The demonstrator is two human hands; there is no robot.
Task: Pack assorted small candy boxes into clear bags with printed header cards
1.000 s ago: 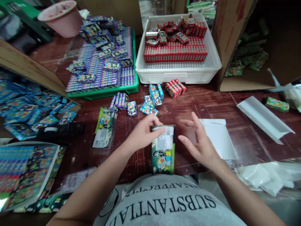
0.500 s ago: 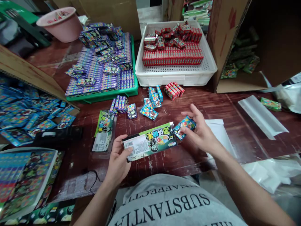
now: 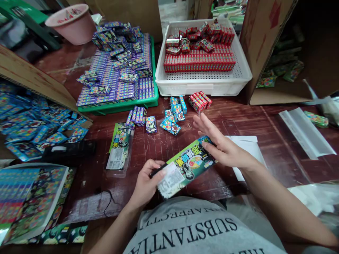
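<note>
While the left hand grips one end of a green and black pack, I can see bold yellow and white Chinese characters across its front, though I wouldn't swear to a reading. A white label by that thumb carries fine print too blurred to make out. On the grey shirt, black capitals run "SUBSTANTIA" and "NAFFECT", with the rest lost to folds.

The pack sits slantwise over the table, just in front of the shirt. The left thumb lies on its face, and the other fingers curl round the edge and out of sight. At the far end the right hand is spread, fingers straight and thumb apart, touching that end without closing round it. A strip of blue shows there, beside the thumb.

Beyond the hands lie small blue boxes, purple boxes and red boxes in little groups. Left of them rests a second pack, with the same sort of lettering and a white label, its small print illegible from here. Behind, a green tray and a white basket hold more purple and red ones.
</note>
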